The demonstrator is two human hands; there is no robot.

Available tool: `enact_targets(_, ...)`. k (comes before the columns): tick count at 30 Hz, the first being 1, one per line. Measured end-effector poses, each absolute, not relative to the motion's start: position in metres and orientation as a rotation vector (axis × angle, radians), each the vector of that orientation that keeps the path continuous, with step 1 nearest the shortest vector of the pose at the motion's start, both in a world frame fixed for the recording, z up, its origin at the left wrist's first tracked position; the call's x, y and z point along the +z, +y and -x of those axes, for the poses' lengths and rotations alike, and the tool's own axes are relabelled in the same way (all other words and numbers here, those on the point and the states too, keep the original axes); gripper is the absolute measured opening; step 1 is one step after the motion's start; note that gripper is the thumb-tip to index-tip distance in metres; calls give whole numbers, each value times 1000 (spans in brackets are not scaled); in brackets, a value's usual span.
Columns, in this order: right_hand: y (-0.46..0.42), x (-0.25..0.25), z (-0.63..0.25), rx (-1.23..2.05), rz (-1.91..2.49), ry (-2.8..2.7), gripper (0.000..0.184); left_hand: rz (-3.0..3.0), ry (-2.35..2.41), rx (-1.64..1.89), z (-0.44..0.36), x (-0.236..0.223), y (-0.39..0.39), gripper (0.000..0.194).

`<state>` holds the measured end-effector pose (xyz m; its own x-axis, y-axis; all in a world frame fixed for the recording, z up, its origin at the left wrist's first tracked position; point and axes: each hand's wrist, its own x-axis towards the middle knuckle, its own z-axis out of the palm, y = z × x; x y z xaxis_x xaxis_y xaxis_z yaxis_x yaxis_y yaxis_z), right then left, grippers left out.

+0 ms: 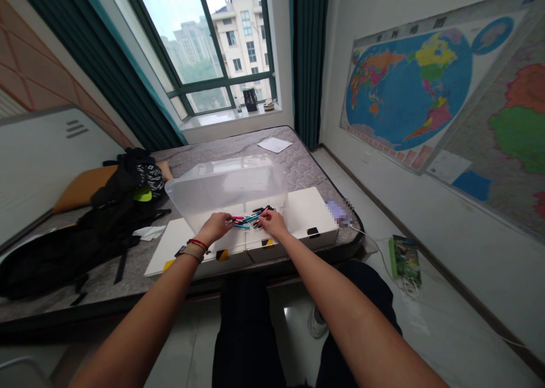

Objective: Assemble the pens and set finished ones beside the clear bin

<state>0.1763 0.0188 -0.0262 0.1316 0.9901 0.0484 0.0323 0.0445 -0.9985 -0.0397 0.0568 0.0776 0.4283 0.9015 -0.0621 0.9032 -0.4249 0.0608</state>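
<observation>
A pile of coloured pens [248, 217] lies on a white board [306, 209] on the bed, just in front of a clear plastic bin [230, 188]. My left hand [216, 226] reaches in from the left, its fingers curled and pinched on pens at the pile's left side. From the right, my right hand [272, 223] has its fingers closed on pens at the other side. A red cord and a watch band circle my left wrist.
A black backpack and dark clothes [106, 212] lie on the grey mattress at left. A sheet of paper [275, 144] rests near the window. A green book [405, 257] lies on the floor at right. World maps hang on the right wall.
</observation>
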Motion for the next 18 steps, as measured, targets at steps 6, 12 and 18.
enact_targets(6,19,-26,-175,1057,1256,-1153,6,-2453,1742,347,35,90,52,34)
enact_targets(12,21,-31,-175,1030,1276,-1162,8,-2302,1756,509,32,96,55,35)
enact_targets(18,23,-37,-175,1002,1291,-1201,7,-2532,1641,120,40,86,57,31)
